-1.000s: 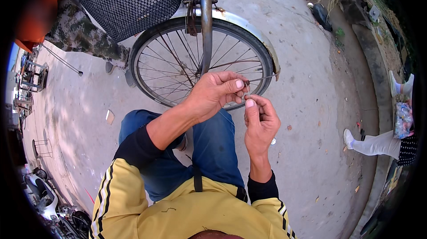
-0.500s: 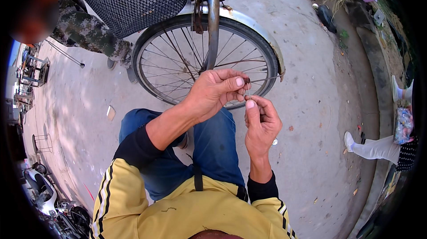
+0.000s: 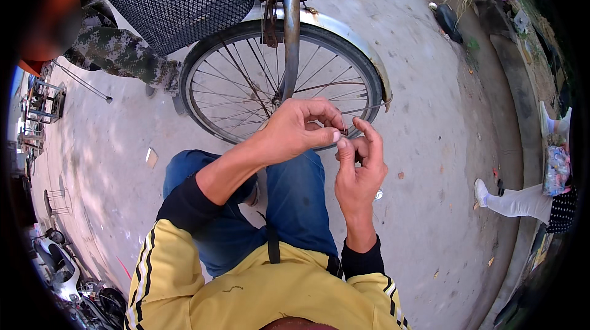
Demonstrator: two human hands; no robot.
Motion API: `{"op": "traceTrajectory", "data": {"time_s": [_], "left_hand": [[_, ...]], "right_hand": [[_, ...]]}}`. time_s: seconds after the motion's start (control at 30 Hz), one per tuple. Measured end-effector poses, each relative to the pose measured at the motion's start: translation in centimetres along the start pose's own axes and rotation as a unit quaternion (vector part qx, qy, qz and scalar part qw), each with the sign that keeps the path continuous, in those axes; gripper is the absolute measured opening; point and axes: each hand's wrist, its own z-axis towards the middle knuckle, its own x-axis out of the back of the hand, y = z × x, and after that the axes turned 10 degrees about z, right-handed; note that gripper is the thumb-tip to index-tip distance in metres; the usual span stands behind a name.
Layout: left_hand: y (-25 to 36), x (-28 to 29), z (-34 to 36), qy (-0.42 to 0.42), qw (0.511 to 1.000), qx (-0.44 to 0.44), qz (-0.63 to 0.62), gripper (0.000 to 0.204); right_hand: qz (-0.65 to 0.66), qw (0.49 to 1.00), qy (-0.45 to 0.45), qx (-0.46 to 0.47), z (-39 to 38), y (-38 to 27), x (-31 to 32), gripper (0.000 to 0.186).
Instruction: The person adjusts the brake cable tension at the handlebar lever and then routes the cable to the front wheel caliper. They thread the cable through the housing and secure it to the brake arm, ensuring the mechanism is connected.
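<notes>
My left hand (image 3: 298, 128) is in front of the bicycle's front wheel (image 3: 192, 93), thumb and index finger closed on a small dark brown piece (image 3: 345, 133). What kind of part it is cannot be made out at this size. Close beside it is my right hand (image 3: 361, 167), its thumb tip near my left thumb and its index finger stretched up and apart from the thumb. Nothing shows between the right thumb and index finger. Behind both hands are the spokes, and a rusty fork (image 3: 291, 41) comes down to the hub.
A black mesh basket (image 3: 178, 1) hangs over the wheel, with a silver mudguard (image 3: 344, 34) around it. A person in camouflage trousers (image 3: 117, 47) is at the left. Another person's white trouser leg (image 3: 519, 204) is at the right. Parked scooters (image 3: 64, 268) stand lower left.
My right thumb and index finger have come apart from their pinch on a thin strand. My left fingertips have lowered slightly with the small dark piece, and the hands are closer together.
</notes>
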Motion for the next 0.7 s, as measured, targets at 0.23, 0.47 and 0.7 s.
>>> {"op": "traceTrajectory", "data": {"time_s": [0.23, 0.47, 0.7], "left_hand": [[1.3, -0.1, -0.7, 0.024, 0.982, -0.084, 0.168, 0.018], [2.9, -1.5, -2.1, 0.128, 0.918, -0.243, 0.286, 0.009], [11.5, 0.4, -8.2, 0.230, 0.921, -0.281, -0.141, 0.023]], "right_hand": [[-0.144, 0.970, -0.038, 0.192, -0.2, 0.7, 0.4, 0.027], [-0.089, 0.985, -0.050, 0.141, -1.0, -0.4, 0.7, 0.015], [-0.097, 0.961, -0.150, 0.209, -2.4, 1.5, 2.0, 0.023]]}}
